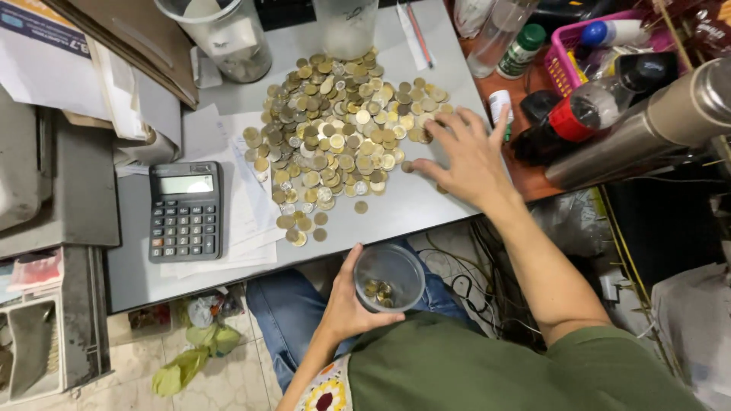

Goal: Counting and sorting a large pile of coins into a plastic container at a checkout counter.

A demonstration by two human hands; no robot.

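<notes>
So your left hand point(346, 304) has its fingers wrapped around a clear cup point(389, 277) with a few coins in it, just below the worktop point(411, 205) edge, while your right hand point(466, 156) lies fingers-spread by the coin pile point(339, 129), calculator point(186, 211) off left.

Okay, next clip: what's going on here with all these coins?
A person sits at a grey table covered by a big pile of coins. The right hand rests spread on the pile's right edge. The left hand holds a clear plastic cup below the table edge, with a few coins in its bottom. A calculator lies to the left.
</notes>
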